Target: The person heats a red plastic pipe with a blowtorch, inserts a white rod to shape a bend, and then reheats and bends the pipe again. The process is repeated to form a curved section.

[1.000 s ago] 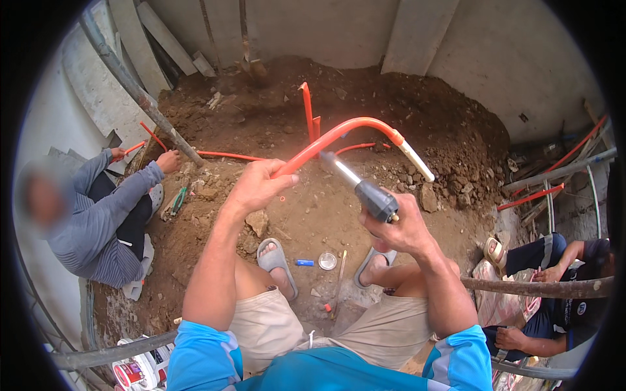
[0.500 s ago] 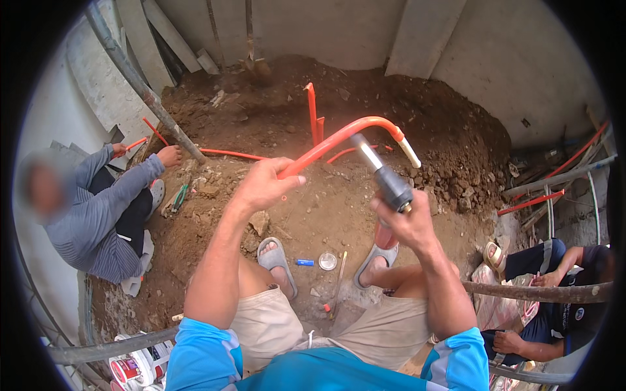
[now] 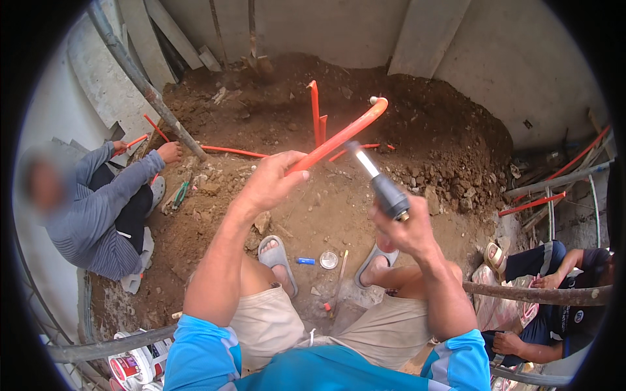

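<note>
My left hand (image 3: 272, 179) is wrapped around the near part of an orange plastic conduit pipe (image 3: 339, 138), which slants up to the right and curves over at its far end. Just behind that bend a small white tip (image 3: 373, 100) shows. In my right hand (image 3: 414, 225) is a black handheld gas torch (image 3: 390, 194) with a bright metal nozzle. The nozzle points up and left, close below the pipe's middle; I cannot make out a flame. Between my sandalled feet lie a blue lighter-like piece (image 3: 305, 261) and a round tin lid (image 3: 328, 260).
Orange pipes (image 3: 315, 114) stand up from the dirt mound (image 3: 450, 124) ahead. At left a person in grey (image 3: 107, 202) crouches by green-handled pliers (image 3: 180, 195); another person (image 3: 554, 293) sits at right. A slanting metal pole (image 3: 140, 85) rises at left, and white buckets (image 3: 134, 365) stand lower left.
The pipe has turned in my left hand, so its bent end, which pointed down to the right, now points away with the white tip behind the bend. The torch has shifted slightly left and down.
</note>
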Available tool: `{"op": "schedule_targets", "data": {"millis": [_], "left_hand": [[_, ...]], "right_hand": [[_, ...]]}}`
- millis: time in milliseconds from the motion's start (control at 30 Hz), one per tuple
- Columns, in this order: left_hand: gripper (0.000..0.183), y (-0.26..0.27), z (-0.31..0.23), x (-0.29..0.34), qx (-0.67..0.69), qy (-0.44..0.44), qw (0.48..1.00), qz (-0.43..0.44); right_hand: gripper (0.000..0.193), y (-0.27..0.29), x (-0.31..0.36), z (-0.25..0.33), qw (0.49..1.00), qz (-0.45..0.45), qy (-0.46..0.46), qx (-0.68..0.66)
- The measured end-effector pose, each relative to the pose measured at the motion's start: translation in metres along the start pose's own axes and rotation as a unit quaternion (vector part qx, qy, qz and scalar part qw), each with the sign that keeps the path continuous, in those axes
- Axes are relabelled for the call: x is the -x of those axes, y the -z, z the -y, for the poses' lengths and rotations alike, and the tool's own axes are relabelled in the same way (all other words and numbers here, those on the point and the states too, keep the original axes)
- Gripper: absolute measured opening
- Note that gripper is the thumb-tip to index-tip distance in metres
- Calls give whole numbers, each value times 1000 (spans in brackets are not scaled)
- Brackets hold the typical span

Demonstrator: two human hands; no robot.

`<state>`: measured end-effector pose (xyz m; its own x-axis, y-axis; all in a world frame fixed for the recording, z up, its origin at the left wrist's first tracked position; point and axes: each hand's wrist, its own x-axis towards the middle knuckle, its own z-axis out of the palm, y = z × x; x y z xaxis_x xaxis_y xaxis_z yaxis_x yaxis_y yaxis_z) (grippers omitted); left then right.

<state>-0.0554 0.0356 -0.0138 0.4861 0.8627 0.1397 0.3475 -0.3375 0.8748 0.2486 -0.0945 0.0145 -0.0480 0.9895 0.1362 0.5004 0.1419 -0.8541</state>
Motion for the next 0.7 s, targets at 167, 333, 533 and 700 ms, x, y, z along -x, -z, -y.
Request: {"op": "schedule_targets", "data": {"millis": [167,333,533,700], "left_hand": [[34,-11,-5,-11,-147,-64,982,-102],[29,-9,2,3,-208,-57,953,-213],[26,-29,-8,-5,-233,-75,941,-233],[25,-36,-10,2,-216,-72,941,-250]], "right_hand": [[26,8,-3,-9,994,-43,88,44],[28,-5,-11,-7,998,-57,6,33],[23,-8,12,-31,998,-53,29,18],[20,-5,20,-31,990,-101,-95,-9]]}}
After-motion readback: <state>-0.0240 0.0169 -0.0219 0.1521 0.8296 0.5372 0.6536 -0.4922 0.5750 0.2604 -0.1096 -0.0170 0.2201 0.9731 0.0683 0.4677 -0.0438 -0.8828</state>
